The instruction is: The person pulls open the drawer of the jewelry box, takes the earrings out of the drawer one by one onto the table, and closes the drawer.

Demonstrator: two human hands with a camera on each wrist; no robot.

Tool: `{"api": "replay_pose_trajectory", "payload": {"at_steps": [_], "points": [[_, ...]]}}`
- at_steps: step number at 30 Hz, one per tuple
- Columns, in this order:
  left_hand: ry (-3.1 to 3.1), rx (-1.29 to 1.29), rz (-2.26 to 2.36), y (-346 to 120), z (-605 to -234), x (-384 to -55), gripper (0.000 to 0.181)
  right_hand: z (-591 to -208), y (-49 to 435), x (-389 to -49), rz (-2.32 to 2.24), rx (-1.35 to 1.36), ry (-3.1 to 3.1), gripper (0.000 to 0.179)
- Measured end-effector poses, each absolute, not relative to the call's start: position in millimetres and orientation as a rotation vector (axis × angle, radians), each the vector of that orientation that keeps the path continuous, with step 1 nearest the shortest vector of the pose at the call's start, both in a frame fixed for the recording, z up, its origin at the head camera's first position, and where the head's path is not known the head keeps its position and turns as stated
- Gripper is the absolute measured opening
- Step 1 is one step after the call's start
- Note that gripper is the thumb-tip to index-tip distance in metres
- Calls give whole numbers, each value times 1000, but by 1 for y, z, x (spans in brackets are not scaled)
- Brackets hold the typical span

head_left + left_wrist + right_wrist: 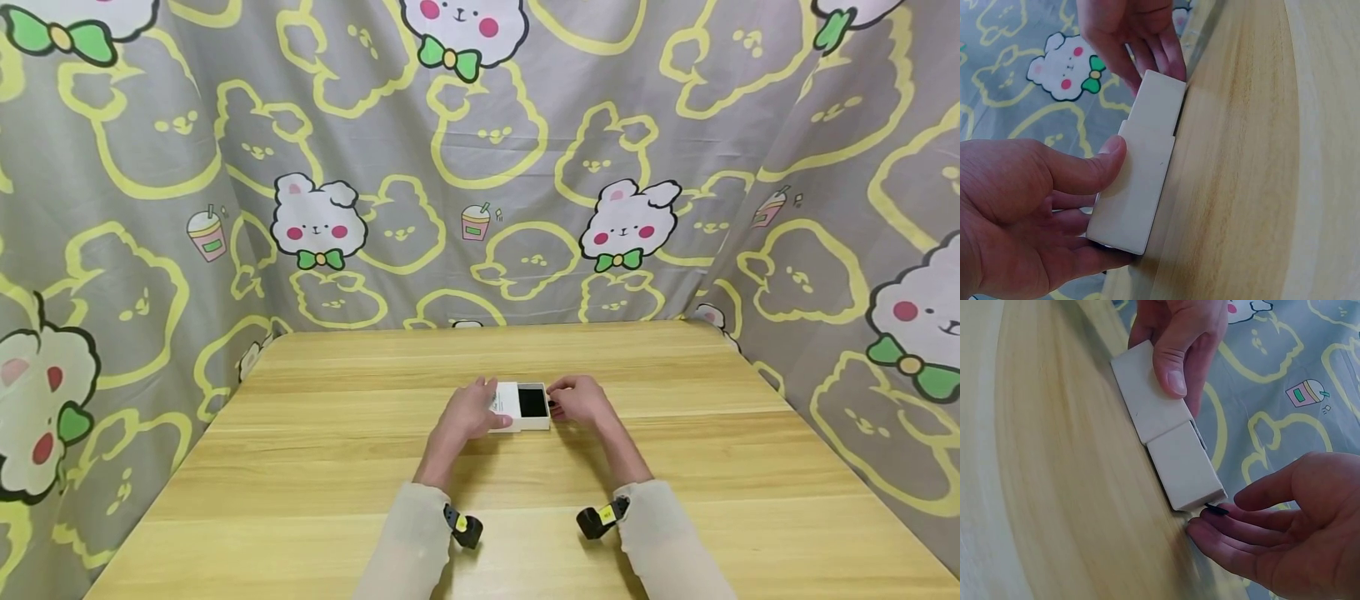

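A small white drawer-style box lies on the table, its inner tray (535, 423) slid partway out of the outer sleeve (507, 392) toward the right. Something black (533, 402) shows inside the tray. My left hand (471, 410) grips the sleeve, its thumb on the near side and the fingers around the far side and end. At the tray's right end, my right hand (1297, 525) holds a short black pull tab (1216, 509) between thumb and fingers. The left wrist view shows the plain white near side of the sleeve (1132, 187).
The box lies on a wooden table (480, 517), near its middle. A grey curtain (525, 167) with yellow outlines and white cartoon animals hangs behind and on both sides. Small black cameras (465, 527) are strapped at the two cream sleeves (412, 533).
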State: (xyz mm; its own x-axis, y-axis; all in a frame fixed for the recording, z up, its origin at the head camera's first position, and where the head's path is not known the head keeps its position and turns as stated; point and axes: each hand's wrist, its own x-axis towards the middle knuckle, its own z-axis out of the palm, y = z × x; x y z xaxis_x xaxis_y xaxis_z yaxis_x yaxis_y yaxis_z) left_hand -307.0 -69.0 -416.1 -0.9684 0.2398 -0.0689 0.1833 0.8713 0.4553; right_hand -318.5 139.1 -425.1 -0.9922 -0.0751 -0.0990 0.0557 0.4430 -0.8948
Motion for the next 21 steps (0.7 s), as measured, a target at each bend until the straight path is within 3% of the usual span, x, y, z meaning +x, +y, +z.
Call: {"api": "replay_pose_trajectory", "payload": {"at_steps": [21], "points": [[2915,334,715,-69,-416,-308,82,-423,134,-319,-1670,-2,2449,29]]}}
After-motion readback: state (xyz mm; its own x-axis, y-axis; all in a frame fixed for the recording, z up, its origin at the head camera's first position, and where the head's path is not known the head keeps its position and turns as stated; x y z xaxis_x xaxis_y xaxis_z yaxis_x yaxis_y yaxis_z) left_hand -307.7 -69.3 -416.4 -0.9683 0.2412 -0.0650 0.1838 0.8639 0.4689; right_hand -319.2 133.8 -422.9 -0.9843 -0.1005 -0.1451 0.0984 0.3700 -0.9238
